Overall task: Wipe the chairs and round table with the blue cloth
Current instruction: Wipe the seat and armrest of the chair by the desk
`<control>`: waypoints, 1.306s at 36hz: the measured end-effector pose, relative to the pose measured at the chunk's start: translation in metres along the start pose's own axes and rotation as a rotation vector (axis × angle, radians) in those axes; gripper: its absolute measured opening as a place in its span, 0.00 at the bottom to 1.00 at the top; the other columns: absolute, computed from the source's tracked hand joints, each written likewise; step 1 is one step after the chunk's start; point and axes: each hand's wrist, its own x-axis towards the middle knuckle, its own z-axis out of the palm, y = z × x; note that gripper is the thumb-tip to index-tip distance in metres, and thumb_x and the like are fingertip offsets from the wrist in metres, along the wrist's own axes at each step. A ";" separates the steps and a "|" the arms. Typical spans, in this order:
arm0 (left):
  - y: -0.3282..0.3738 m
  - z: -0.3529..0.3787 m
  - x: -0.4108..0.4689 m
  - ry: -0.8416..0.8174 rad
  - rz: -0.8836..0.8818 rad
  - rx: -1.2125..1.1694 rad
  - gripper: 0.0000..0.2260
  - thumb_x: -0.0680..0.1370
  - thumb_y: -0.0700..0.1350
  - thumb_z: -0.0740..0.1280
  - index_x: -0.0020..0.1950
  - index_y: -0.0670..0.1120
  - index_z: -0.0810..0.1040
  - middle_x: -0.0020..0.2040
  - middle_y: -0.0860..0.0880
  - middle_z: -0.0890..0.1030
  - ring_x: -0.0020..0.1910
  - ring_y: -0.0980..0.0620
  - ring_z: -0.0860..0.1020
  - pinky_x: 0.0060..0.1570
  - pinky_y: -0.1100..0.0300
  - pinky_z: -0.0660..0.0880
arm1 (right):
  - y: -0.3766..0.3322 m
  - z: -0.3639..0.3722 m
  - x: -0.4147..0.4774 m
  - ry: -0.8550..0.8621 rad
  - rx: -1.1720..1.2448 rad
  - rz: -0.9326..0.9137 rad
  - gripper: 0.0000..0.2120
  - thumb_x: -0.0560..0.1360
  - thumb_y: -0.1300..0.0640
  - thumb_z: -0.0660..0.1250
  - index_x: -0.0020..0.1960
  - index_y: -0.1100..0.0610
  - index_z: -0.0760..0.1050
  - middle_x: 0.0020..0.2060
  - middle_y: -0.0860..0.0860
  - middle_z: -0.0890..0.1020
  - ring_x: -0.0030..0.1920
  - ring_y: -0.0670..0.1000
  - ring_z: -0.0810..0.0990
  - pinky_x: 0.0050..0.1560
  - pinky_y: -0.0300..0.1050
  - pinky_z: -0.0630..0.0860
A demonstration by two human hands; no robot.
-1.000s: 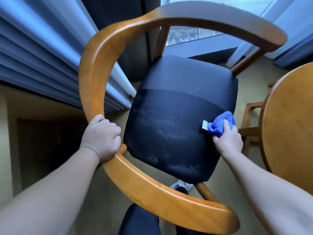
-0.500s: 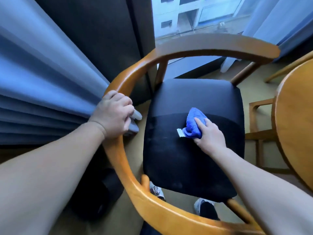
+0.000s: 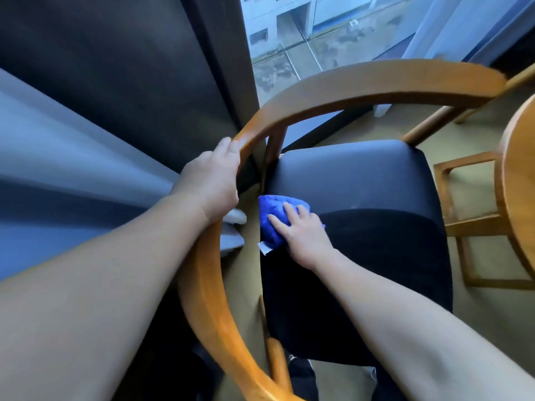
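**A:** What has just changed?

**B:** The crumpled blue cloth [image 3: 273, 218] has crossed the padded black seat [image 3: 362, 256] of the wooden armchair. A second ago it sat at the seat's right edge, and half a second ago near the middle. Now it is at the left edge, just beside the curved honey-coloured wooden rail [image 3: 208, 285].

**A:** And the hands?

**B:** The right hand [image 3: 304, 235] lies on top of the cloth, fingers stretched out and pressing it onto the seat (the thumb is hidden, so whether it pinches I cannot tell). The left hand [image 3: 211, 183] is wrapped round the rail. It has slid up along the curve toward the chair's back; in the earliest picture it held much lower down.

**A:** What does that mean for the task?

**B:** I judge that one full pass from right to left across the seat is finished. The next stroke would have to turn back or move on to the rail. The round honey-coloured wooden worktop [image 3: 518, 198] at the far right is well apart from the cloth, and probably still to do.

**A:** Anything else different?

**B:** The view has tipped upward. More of the window [image 3: 304, 33] shows, and the grey-blue pleated curtain [image 3: 72, 154] fills the left side.
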 end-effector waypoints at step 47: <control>0.025 0.008 0.079 -0.129 0.013 0.099 0.38 0.78 0.40 0.56 0.73 0.59 0.30 0.54 0.43 0.60 0.37 0.44 0.68 0.41 0.47 0.73 | 0.216 -0.005 -0.089 0.104 0.164 0.818 0.34 0.70 0.51 0.71 0.74 0.47 0.64 0.73 0.55 0.63 0.67 0.61 0.66 0.60 0.55 0.71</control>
